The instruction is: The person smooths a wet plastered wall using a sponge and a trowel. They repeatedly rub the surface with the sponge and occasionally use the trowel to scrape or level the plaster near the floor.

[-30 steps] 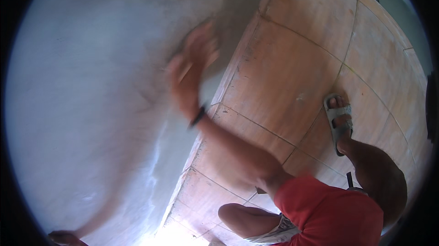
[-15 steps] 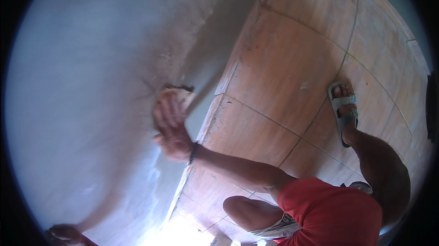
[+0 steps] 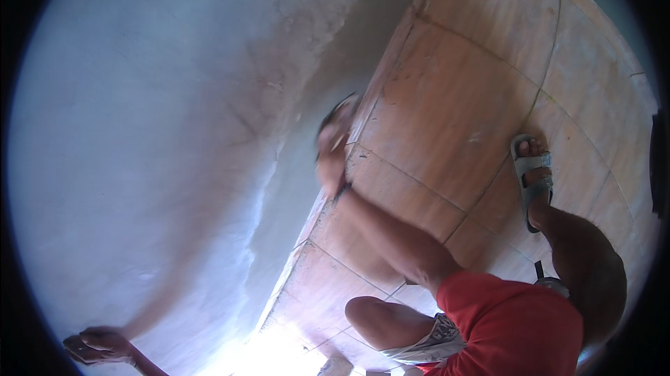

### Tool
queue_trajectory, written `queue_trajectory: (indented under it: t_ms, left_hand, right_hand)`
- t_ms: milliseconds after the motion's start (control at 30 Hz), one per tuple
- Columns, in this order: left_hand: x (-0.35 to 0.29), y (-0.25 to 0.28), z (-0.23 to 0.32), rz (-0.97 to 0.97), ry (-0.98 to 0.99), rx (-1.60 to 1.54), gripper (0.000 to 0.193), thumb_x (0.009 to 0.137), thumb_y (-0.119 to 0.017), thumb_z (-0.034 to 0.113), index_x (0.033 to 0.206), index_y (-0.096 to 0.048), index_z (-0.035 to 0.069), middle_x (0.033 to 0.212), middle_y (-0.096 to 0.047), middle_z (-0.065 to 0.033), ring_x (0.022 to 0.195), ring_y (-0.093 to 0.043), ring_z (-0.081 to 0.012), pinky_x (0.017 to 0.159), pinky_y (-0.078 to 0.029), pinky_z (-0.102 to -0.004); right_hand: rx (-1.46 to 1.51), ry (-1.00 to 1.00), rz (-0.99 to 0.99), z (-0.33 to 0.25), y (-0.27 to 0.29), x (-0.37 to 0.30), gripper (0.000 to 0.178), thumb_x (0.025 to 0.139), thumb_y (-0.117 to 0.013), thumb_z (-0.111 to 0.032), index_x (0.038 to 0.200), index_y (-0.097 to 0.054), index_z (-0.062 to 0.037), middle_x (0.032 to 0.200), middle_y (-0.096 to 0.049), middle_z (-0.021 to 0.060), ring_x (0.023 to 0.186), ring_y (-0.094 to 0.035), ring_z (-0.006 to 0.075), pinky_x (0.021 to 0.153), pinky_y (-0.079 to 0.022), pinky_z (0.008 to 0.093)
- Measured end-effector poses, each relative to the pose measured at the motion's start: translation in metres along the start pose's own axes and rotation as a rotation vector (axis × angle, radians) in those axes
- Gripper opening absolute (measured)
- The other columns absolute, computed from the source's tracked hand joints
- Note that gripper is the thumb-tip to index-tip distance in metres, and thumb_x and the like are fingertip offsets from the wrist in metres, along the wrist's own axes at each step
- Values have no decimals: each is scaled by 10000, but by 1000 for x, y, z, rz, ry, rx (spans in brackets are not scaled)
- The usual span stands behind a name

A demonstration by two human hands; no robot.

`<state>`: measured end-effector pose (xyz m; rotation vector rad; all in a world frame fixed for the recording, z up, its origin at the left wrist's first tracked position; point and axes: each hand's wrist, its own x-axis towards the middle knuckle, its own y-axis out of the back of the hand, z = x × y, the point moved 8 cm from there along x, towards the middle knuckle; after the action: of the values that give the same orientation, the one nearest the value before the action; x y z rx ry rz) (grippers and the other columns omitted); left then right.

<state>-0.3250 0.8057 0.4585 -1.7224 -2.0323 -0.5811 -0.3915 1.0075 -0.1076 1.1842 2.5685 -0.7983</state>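
Observation:
My right hand [image 3: 335, 149], smeared by motion, is closed on a pale flat pad with a dark edge [image 3: 340, 109]. Fingers cover most of that pad, and its exact kind does not show. It is at the darker, damp-looking strip of the grey plaster wall [image 3: 174, 97], right beside the narrow tile skirting [image 3: 391, 72]. A dark band circles my right wrist. Far off at the lower left, my left hand [image 3: 101, 346] is against the wall with its fingers stretched out and nothing visible in them.
Large orange-brown tiles [image 3: 453, 90] cover the floor on the right. My sandalled foot [image 3: 532, 173] stands on them, and my bent knee [image 3: 380, 323] is near the bottom. Bright light [image 3: 272, 358] glares at the lower edge. A dark object [image 3: 658, 166] shows at the right rim.
My right hand has moved right and upward with the pad, from the wall across the damp strip to the skirting. More of my left hand now shows.

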Motion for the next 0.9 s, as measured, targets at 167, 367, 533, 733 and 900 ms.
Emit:
queue_trajectory:
  t_ms: [167,367,533,733,900]
  left_hand:
    - [6,2,5,-12,-15,36,464,957,-336,400,655,-349,49,637,-384,-128,578,-433,-331,537,-354,-472]
    - [1,1,-11,6,29,28,475,976,-325,432,717,-403,42,732,-440,-148,696,-472,-363,621,-370,-514]
    - [-60,-17,-101,-56,107,90,530,979,-323,489,1170,-451,11,1208,-430,-234,1144,-427,-390,914,-354,-574]
    - [-66,-32,-88,-62,148,38,563,991,-305,474,1262,-440,0,1269,-431,-227,1204,-415,-399,953,-344,-576]
    - [-49,-16,-51,1,-18,56,516,999,-333,422,1273,-419,-7,1240,-439,-219,1187,-415,-401,942,-341,-572]
  right_hand:
    - [-95,296,22,-98,-33,21,803,964,-294,-571,1494,-6,-42,1546,28,228,1441,41,331,1163,-14,485]
    - [-182,226,-186,-38,-34,-52,832,904,-222,-695,1511,-46,-153,1555,-32,192,1436,-75,344,1151,-140,532]
    - [137,243,84,-125,-23,65,805,955,-356,-568,1496,-49,-57,1535,-85,244,1418,-152,363,1135,-208,519]
    - [-392,698,-359,-73,-108,-136,682,983,-126,-491,1500,-25,-58,1552,79,193,1441,86,308,1120,130,534]
    - [-91,290,-66,-92,-39,6,782,977,-224,-543,1478,16,7,1542,44,238,1438,19,352,1150,14,523]
